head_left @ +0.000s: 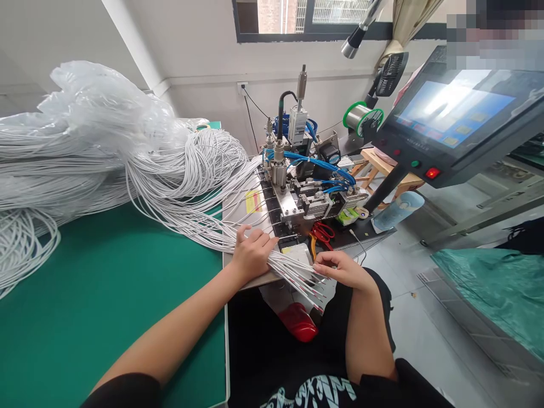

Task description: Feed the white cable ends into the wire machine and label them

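A bundle of white cables (199,224) runs from the pile at the left across the machine's front plate, its stripped ends fanned out over the near edge. My left hand (254,253) lies over the bundle near those ends, fingers bent around it. At the cable tips, my right hand (342,269) pinches with thumb and index finger at the end of a white cable. Just beyond both hands stands the machine (293,192) with metal cylinders and blue air hoses. Several single cables lead into its left side.
Plastic-wrapped cables (97,124) are heaped on the green table (106,283). Red-handled and orange-handled tools (323,232) lie by the machine. A control screen (457,113) and a solder wire spool (362,119) stand to the right. A red object (300,323) is below the bundle.
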### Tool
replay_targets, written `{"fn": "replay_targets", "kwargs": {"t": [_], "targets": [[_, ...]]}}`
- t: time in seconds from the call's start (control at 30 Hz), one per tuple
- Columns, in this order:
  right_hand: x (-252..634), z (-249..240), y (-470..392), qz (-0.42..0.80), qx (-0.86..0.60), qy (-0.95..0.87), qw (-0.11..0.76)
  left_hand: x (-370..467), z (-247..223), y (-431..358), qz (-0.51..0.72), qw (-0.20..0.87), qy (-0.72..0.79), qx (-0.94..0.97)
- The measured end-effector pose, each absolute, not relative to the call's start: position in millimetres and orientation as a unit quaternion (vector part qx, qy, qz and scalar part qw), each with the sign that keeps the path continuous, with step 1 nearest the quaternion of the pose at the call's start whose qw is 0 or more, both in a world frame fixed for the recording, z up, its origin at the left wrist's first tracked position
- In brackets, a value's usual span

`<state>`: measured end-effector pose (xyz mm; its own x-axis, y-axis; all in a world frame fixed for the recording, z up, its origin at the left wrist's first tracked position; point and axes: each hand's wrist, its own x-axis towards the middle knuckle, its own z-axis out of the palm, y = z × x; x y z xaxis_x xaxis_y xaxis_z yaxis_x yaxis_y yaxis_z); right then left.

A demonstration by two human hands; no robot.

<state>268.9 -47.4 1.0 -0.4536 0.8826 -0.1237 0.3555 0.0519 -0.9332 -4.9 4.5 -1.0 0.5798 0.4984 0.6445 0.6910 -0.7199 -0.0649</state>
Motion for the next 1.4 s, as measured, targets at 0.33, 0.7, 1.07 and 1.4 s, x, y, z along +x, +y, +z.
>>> {"fn": "replay_targets", "kwargs": {"t": [0.33, 0.7, 1.07, 1.4], "targets": [[268, 1, -46, 0.473, -0.508, -0.642, 0.325, -4, 0, 7, -0.327, 0.154, -0.354, -0.863], [258, 6, -22, 0.427, -0.49, -0.651, 0.393, -11, 8, 6, -0.318, 0.165, -0.189, -0.914], [256, 5, -13, 0.445, -0.489, -0.651, 0.372, -7, 9, 1, -0.343, 0.167, -0.253, -0.889], [227, -6, -4, 0.418, -0.498, -0.576, 0.496, -7, 7, 6, -0.293, 0.164, -0.221, -0.916]]}}
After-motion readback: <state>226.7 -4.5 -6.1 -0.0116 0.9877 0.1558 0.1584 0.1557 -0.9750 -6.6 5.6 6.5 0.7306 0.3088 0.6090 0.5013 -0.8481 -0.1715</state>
